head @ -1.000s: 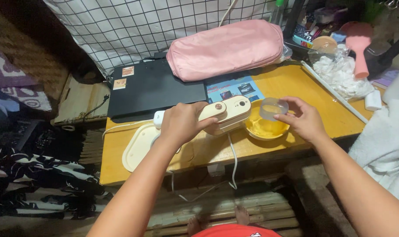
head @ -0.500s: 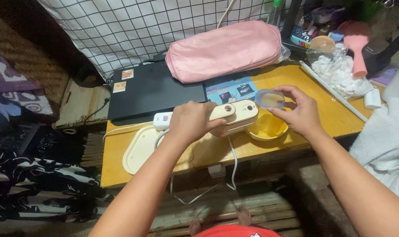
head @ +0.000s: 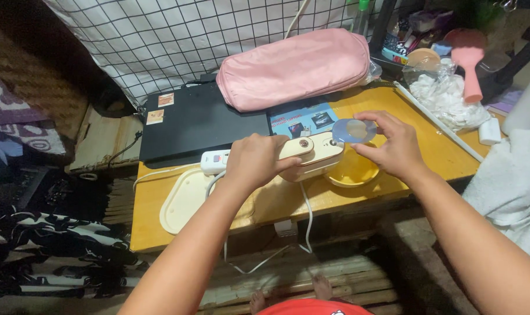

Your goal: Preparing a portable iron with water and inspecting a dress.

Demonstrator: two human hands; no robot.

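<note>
Your left hand (head: 259,160) grips the cream handheld steamer (head: 311,153); right-hand fingers (head: 375,119) pinch the small clear plastic cup (head: 355,130), mid-frame. Tip slowly, keep it over the yellow bowl (head: 352,170).

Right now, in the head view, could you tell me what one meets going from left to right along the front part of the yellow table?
Cream tray → left hand → cream handheld appliance it grips → small clear cup → right hand holding that cup, with a yellow bowl beneath.

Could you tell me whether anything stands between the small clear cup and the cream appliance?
Nothing visible does: the right hand holds the cup tipped right at the front end of the appliance, which the left hand grips.
</note>
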